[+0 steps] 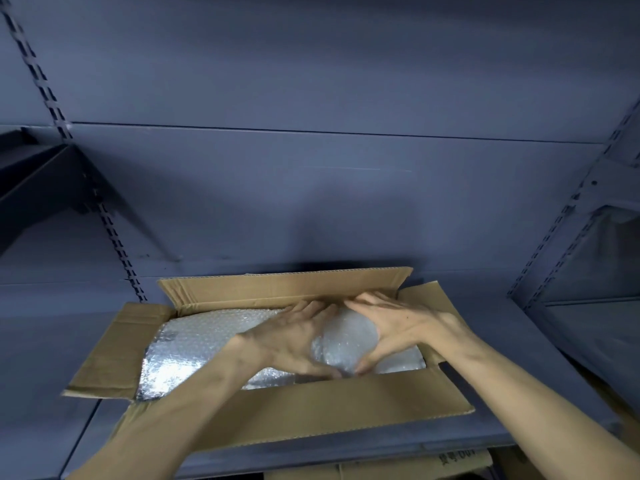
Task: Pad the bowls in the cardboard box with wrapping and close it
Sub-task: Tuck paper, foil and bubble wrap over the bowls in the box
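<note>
An open cardboard box [346,407] stands on a grey shelf with its four flaps spread outward. A silver bubble wrap sheet [194,344] covers the left part of its inside. In the right part sits a round bundle in clear bubble wrap, the wrapped bowl [343,341]. My left hand [291,337] cups its left side and my right hand [405,327] cups its right side. Fingers reach over its far edge and thumbs meet at its near edge. What lies under the wrapping is hidden.
The grey metal shelf [311,448] carries the box, with a grey back panel behind it. Slotted uprights stand at the left [107,220] and the right [561,230]. More cardboard [381,469] shows below the shelf's front edge.
</note>
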Demonstrator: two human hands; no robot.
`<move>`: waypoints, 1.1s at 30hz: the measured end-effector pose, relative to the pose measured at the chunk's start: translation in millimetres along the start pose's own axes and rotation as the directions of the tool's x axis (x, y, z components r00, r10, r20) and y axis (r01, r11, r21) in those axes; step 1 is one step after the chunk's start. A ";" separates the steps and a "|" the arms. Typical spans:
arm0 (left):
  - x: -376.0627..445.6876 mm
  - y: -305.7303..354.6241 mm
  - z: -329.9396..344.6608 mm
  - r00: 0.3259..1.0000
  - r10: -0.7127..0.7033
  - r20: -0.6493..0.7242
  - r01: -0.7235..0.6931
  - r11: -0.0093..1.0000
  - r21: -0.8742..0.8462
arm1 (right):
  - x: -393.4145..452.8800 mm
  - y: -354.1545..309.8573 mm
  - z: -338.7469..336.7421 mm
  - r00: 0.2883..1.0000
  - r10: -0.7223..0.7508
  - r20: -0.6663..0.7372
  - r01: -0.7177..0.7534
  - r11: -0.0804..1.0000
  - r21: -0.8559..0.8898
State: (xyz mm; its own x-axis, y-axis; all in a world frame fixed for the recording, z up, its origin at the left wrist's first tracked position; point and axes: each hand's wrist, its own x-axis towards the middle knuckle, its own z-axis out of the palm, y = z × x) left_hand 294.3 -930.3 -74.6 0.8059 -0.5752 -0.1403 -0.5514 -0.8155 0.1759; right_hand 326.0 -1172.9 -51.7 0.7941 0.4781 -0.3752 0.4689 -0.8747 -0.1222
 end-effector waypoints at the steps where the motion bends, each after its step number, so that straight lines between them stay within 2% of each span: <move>1: -7.0 -4.7 -1.4 1.000 -0.008 -0.001 0.008 1.000 -0.007 | 0.1 2.3 0.7 0.998 0.015 0.057 -0.014 1.000 -0.002; 5: -39.7 -35.3 -7.8 1.000 0.003 -0.020 -0.003 1.000 0.007 | 4.2 7.3 12.3 0.990 0.033 0.135 -0.034 0.999 0.006; 11: -88.6 -77.7 -17.3 0.988 -0.132 0.082 0.132 0.991 0.005 | 5.1 1.0 6.6 0.986 0.049 0.161 -0.056 0.998 0.038; 16: -99.7 -80.1 -1.8 0.989 -0.130 0.074 0.125 0.989 0.074 | 16.9 -46.9 -0.8 0.993 -0.099 -0.060 0.106 0.983 0.147; 21: -99.7 -91.5 19.9 0.998 -0.061 -0.007 0.061 0.986 0.157 | 38.6 -78.6 20.4 0.978 -0.204 -0.037 0.207 0.972 0.112; 25: -91.8 -94.8 27.4 0.997 -0.078 0.014 0.073 0.974 0.216 | 45.0 -86.9 26.1 0.965 -0.240 -0.104 0.247 0.967 0.065; 28: -93.1 -93.9 26.0 0.997 -0.081 0.017 0.076 0.979 0.189 | 49.5 -98.8 25.3 0.952 -0.269 -0.145 0.276 0.960 0.036; 31: -100.7 -94.5 22.7 0.994 -0.084 -0.071 0.092 0.990 0.105 | 54.1 -109.5 32.0 0.951 -0.268 -0.154 0.278 0.960 0.045; 33: -105.5 -96.4 23.7 0.982 -0.129 -0.137 0.147 0.980 0.130 | 58.4 -110.7 40.0 0.957 -0.251 -0.143 0.258 0.966 0.033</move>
State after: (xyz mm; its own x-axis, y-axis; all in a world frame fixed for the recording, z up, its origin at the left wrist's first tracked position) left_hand 257.3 -792.6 -99.9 0.8924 -0.4505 -0.0268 -0.4500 -0.8927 0.0249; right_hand 305.0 -1051.3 -96.8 0.6978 0.6886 -0.1971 0.6451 -0.7238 -0.2449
